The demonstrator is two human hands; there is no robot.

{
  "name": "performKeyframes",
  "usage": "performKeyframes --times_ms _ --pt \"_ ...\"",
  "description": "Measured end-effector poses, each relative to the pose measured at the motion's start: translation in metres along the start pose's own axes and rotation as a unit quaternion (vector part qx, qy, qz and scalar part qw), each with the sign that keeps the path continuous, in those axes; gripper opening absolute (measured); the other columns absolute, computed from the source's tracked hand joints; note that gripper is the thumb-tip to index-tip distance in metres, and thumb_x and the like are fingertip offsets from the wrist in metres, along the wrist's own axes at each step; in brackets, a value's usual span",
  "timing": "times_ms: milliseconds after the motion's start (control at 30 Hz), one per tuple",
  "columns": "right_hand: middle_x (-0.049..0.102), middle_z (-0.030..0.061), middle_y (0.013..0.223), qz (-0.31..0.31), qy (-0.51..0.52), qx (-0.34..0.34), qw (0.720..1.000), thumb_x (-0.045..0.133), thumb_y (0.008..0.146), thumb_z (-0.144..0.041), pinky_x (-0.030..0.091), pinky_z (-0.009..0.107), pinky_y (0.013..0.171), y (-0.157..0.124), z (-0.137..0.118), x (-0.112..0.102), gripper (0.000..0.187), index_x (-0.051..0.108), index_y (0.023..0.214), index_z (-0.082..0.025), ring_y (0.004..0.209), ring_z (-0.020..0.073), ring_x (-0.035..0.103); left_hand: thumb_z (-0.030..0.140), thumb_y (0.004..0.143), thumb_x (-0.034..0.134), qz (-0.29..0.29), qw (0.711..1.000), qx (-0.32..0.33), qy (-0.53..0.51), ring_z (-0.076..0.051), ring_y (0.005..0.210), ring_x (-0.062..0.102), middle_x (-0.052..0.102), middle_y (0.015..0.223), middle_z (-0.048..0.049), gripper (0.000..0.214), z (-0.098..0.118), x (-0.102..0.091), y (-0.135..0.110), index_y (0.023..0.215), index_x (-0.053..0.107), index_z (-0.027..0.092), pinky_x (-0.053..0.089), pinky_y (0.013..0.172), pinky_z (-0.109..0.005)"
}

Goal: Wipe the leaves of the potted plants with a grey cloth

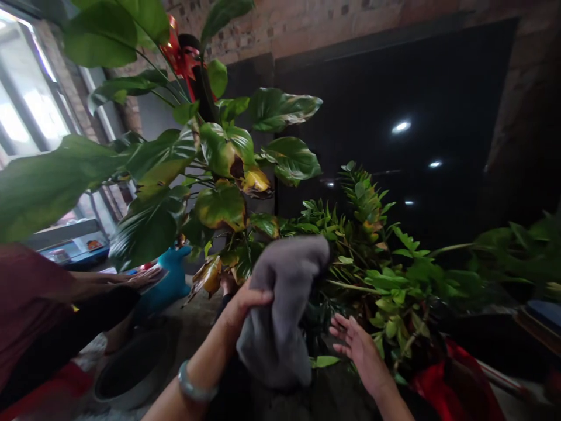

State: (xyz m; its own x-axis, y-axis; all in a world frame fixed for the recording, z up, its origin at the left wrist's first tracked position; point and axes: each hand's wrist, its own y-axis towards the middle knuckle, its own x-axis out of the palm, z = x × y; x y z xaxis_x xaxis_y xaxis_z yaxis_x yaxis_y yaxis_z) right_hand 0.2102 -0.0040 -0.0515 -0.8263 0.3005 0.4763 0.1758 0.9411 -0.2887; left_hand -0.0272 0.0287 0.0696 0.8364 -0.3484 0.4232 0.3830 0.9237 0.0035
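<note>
A grey cloth (284, 316) hangs bunched from my left hand (245, 301), whose thumb lies across its front. A pale bangle circles that wrist. To the right of the cloth, my right hand (357, 348) is held with its fingers apart and nothing in them. Its fingertips are near the lower leaves of a bushy green plant (390, 286). Behind the cloth rises a tall large-leaved plant (219, 204); several of its lower leaves are yellowed and brown at the edges.
At the left another person sits, their hand (146, 278) near a blue figure (170, 280). A dark bucket (131, 371) stands on the floor below. Red wrapping (456, 380) lies at the lower right. A dark glossy panel (394, 117) covers the brick wall behind.
</note>
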Motion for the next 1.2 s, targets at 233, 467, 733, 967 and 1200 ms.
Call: performKeyframes --times_ms 233,467,733,967,1200 --pt "0.065 0.0127 0.117 0.038 0.033 -0.006 0.999 0.074 0.036 -0.071 0.047 0.038 0.068 0.002 0.002 -0.001 0.067 0.071 0.081 -0.022 0.1 0.0326 0.06 0.013 0.041 0.074 0.039 0.985 -0.106 0.133 -0.019 0.061 0.061 0.069 0.067 -0.0009 0.04 -0.061 0.006 0.014 0.081 0.069 0.013 0.049 0.058 -0.029" --pt "0.064 0.0139 0.118 0.035 0.044 0.01 0.998 0.076 0.036 -0.068 0.046 0.038 0.072 0.0 0.0 -0.002 0.069 0.071 0.084 -0.02 0.104 0.0325 0.058 0.016 0.042 0.076 -0.034 0.987 -0.064 0.142 -0.017 0.061 0.059 0.068 0.068 0.0012 0.04 -0.024 0.018 0.012 0.082 0.07 0.014 0.047 0.058 -0.026" --pt "0.065 0.0099 0.115 0.056 0.041 0.014 0.998 0.076 0.029 -0.069 0.047 0.035 0.068 0.0 -0.004 0.004 0.068 0.07 0.079 -0.022 0.101 0.0299 0.059 0.018 0.04 0.076 0.067 0.987 -0.037 0.145 -0.017 0.059 0.058 0.066 0.065 0.0005 0.044 -0.042 0.03 0.05 0.082 0.066 0.013 0.049 0.059 -0.029" --pt "0.07 0.012 0.097 0.03 0.027 0.041 0.998 0.07 0.043 -0.07 0.046 0.037 0.068 0.008 0.006 -0.009 0.062 0.069 0.08 -0.02 0.103 0.0328 0.057 0.013 0.046 0.077 -0.128 0.957 -0.13 0.226 -0.017 0.066 0.061 0.069 0.072 0.0024 0.041 -0.036 0.009 0.008 0.086 0.072 0.013 0.046 0.059 -0.023" --pt "0.065 0.0136 0.113 0.034 0.024 0.034 0.999 0.065 0.046 -0.074 0.043 0.04 0.081 0.009 0.004 -0.003 0.069 0.069 0.089 -0.02 0.111 0.0316 0.055 0.022 0.045 0.078 0.084 0.995 0.018 0.048 -0.019 0.063 0.062 0.069 0.07 -0.0022 0.046 -0.025 0.039 0.059 0.089 0.065 0.012 0.052 0.063 -0.032"
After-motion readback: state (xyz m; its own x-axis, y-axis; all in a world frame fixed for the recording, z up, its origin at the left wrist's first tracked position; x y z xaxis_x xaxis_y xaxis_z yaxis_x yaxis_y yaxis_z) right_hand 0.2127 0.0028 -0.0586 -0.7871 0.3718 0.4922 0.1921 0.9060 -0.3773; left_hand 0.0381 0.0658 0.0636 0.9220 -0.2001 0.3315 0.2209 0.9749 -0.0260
